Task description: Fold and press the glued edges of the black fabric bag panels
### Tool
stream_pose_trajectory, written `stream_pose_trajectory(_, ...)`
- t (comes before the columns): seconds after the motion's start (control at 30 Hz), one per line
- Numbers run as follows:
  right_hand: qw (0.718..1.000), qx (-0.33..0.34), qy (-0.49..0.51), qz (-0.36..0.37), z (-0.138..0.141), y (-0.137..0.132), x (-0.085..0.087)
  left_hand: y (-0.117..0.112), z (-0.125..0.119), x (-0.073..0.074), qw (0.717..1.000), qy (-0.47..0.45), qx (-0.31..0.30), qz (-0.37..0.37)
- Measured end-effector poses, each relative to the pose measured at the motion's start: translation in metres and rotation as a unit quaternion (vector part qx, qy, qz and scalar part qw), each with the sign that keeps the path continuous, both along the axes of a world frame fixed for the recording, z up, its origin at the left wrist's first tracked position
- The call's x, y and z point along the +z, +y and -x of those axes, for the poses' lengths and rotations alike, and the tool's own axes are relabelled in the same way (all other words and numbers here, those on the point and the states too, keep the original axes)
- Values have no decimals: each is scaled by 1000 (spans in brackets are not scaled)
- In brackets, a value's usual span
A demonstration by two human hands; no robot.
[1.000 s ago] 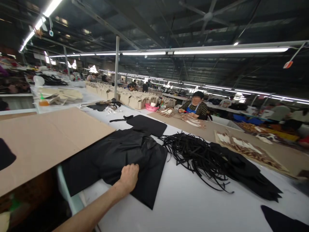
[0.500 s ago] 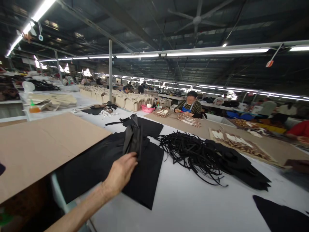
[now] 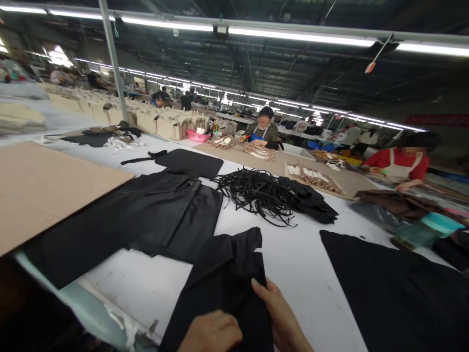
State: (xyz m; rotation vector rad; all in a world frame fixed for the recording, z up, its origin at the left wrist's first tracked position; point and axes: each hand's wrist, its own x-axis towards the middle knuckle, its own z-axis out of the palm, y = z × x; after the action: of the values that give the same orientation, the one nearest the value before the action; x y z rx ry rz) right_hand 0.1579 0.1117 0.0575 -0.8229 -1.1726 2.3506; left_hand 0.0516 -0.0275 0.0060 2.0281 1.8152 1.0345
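Note:
A black leather-like panel (image 3: 223, 274) lies in front of me at the table's near edge, its upper end wrinkled and notched at the right corner. My right hand (image 3: 274, 313) grips its right edge, thumb on top and the other fingers mostly hidden behind. On the panel's lower left part rests my left hand (image 3: 210, 332), fingers curled in against the material. Just beyond, several more black panels (image 3: 161, 210) lie overlapped in a pile. A tangle of thin black strips (image 3: 256, 193) sits farther back, beside a stack of black pieces (image 3: 311, 200).
A large tan board (image 3: 54, 181) covers the left side. Another black panel (image 3: 399, 288) lies on the white table (image 3: 300, 264) at right, near a teal-lidded container (image 3: 439, 225). Two co-workers sit across: one in stripes (image 3: 262, 132), one in a red sleeve (image 3: 381, 164).
The hand that held up a folded black piece over the pile has come back toward me. A black panel now lies close in both hands. The view has turned right and down.

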Motion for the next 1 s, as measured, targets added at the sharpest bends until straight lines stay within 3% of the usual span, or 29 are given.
stream_pose_trajectory(0.07,1000,-7,0,11,-14,6,4,-7,24,18,983,-127,131,-17)
stream_pose_trajectory(0.13,1000,-11,-6,18,-29,14,7,-9,48,33,934,-249,257,-11)
stream_pose_trajectory(0.2,1000,-7,-8,27,-42,23,9,-6,65,41,872,-386,300,14)
stream_pose_trajectory(0.27,999,-5,-3,39,-51,30,7,1,70,44,808,-532,246,56)
stream_pose_trajectory(0.33,999,-4,1,50,-56,34,4,9,65,46,752,-635,147,97)
stream_pose_trajectory(0.4,998,-1,4,57,-58,34,0,17,56,49,728,-671,88,112)
stream_pose_trajectory(0.57,998,2,5,55,-62,33,-3,29,40,61,763,-637,77,69)
stream_pose_trajectory(0.83,999,-21,-19,33,-62,39,-6,29,36,68,814,-574,47,76)
stream_pose_trajectory(0.9,999,-24,-37,-6,-58,37,-4,31,32,69,830,-548,36,96)
stream_pose_trajectory(1.0,980,-27,-95,-171,-52,34,-1,38,24,69,862,-487,58,128)
